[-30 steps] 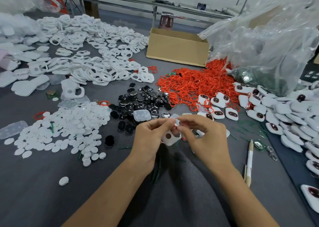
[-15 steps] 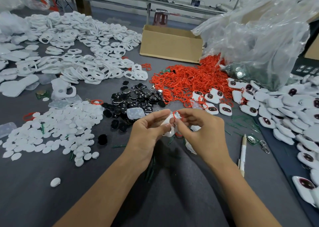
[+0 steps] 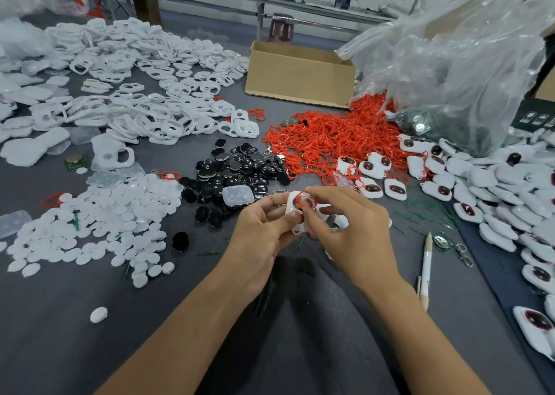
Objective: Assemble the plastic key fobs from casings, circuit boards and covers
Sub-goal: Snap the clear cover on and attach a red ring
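Between both hands, left hand [image 3: 264, 232] grips a white casing [image 3: 295, 207] while right hand [image 3: 345, 229] pinches a red ring [image 3: 304, 200] onto it; next likely seating it fully.

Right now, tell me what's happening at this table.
A person is putting a key fob together by hand. The left hand holds a white casing above the grey table, and the right hand pinches a red ring at the casing's top. Loose parts lie in heaps around: white casings at the far left, white oval covers at the left, black discs and red rings ahead. A pile of finished fobs lies to the right.
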Tool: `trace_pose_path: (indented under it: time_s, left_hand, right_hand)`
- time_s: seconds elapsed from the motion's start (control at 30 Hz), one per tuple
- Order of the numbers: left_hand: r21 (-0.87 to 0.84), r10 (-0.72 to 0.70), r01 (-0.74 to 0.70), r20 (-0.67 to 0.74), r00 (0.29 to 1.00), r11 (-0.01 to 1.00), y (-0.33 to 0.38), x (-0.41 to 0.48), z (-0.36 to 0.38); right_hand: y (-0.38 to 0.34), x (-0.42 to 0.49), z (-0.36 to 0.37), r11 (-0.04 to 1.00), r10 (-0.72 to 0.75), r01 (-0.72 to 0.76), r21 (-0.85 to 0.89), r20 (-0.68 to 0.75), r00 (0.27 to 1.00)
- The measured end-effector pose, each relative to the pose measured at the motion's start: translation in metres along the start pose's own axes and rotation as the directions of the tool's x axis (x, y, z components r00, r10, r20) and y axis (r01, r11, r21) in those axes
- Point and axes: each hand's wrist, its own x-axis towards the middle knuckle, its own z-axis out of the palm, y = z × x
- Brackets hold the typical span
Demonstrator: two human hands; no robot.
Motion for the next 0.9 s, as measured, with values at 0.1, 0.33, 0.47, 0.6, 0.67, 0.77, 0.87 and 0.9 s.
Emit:
trace_pose_path:
  time_s: [0.1, 0.33, 0.47, 0.6, 0.67, 0.77, 0.87, 0.9]
  left_hand:
    - [-0.008, 0.000, 0.000, 0.004, 1.000, 1.000, 0.0007, -0.0005, -0.0009]
    - [-0.073, -0.032, 0.033, 0.026, 0.999, 0.997, 0.0023, -0.0015, 0.0003]
    - [-0.050, -0.025, 0.026, 0.034, 0.999, 0.998, 0.0008, -0.0014, 0.0002]
    - [-0.081, -0.012, 0.015, 0.047, 0.999, 0.997, -0.0013, -0.0014, 0.0019]
    - [-0.102, -0.003, 0.009, 0.059, 0.998, 0.995, -0.0013, -0.0016, 0.0022]
    - [-0.107, 0.008, -0.001, 0.067, 0.998, 0.994, -0.0015, -0.0021, 0.0026]
    - [-0.102, 0.025, -0.020, 0.050, 0.998, 0.995, -0.0028, -0.0022, 0.0024]
    - [-0.105, 0.026, -0.021, 0.042, 0.999, 0.994, -0.0028, -0.0023, 0.0020]
  right_hand:
    - [0.0020, 0.0007, -0.0028, 0.998, 0.003, -0.005, 0.062, 0.034, 0.999]
    - [0.0019, 0.0013, -0.0079, 0.995, 0.024, -0.026, 0.098, 0.019, 1.000]
    - [0.0004, 0.0004, -0.0071, 0.995, 0.046, -0.045, 0.092, -0.004, 0.999]
    - [-0.0012, 0.0003, -0.0071, 0.994, 0.055, -0.054, 0.099, -0.010, 0.998]
    - [-0.0018, 0.0006, -0.0070, 0.996, 0.035, -0.035, 0.086, 0.007, 0.999]
    - [-0.0025, 0.0013, -0.0063, 0.995, 0.041, -0.041, 0.095, 0.001, 0.999]
    - [-0.0040, 0.0012, -0.0046, 0.992, 0.060, -0.060, 0.114, 0.004, 0.998]
    - [-0.0046, 0.0011, -0.0040, 0.991, 0.061, -0.061, 0.116, 0.007, 0.998]
